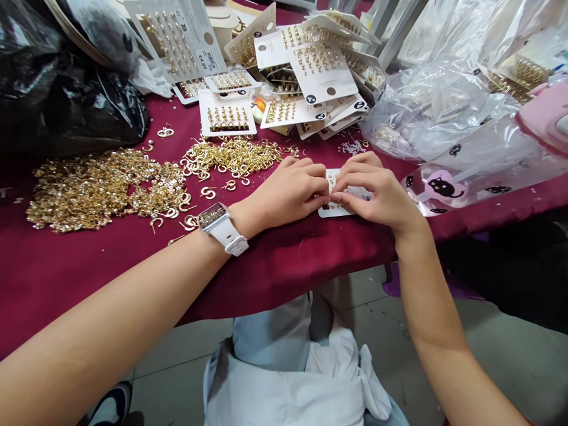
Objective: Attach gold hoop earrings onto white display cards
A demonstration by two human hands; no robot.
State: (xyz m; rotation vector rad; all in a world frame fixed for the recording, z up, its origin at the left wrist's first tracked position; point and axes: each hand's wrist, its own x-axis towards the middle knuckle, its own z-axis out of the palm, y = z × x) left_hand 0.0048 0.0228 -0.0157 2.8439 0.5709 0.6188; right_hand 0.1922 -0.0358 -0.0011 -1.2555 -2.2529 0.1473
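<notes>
A small white earring card lies flat near the table's front edge, with gold earrings on it. My left hand curls its fingers closed over the card's left edge. Over the card's middle, my right hand has thumb and fingertips drawn together, close to the left fingertips. Whatever is pinched there is too small and hidden to make out. Left of my hands lie a heap of loose gold hoop earrings and a wider heap of small gold pieces.
Filled earring cards are piled at the back. A black plastic bag stands at the left. Clear plastic bags and a pink object crowd the right. The dark red tablecloth hangs over the front edge.
</notes>
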